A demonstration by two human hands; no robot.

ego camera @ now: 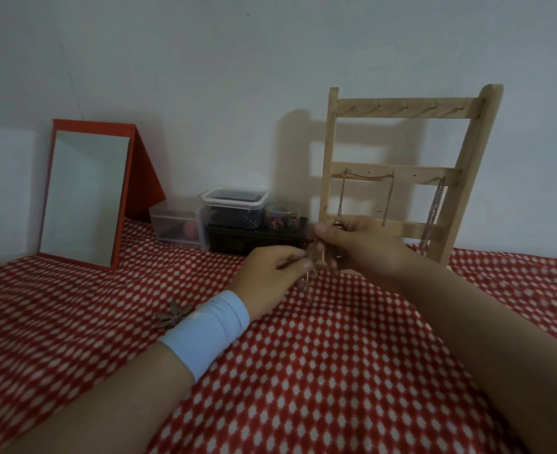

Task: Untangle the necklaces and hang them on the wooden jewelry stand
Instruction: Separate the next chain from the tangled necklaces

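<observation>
The wooden jewelry stand [398, 165] leans against the wall at the back right. A silver chain [365, 178] drapes across two pegs of its middle bar, and another chain [432, 217] hangs at the right. In front of the stand, my left hand [270, 273] and my right hand [359, 247] meet above the cloth, both pinching a thin necklace [306, 280] whose end dangles below my fingers. A ring sits on my right hand. A flower-shaped pendant piece [174, 314] lies on the cloth beside my left wristband.
A red-framed standing mirror [83, 194] is at the back left. Clear plastic boxes [234, 204] and a dark box [257, 239] sit along the wall between mirror and stand. A red cloth with white dots [303, 371] covers the surface.
</observation>
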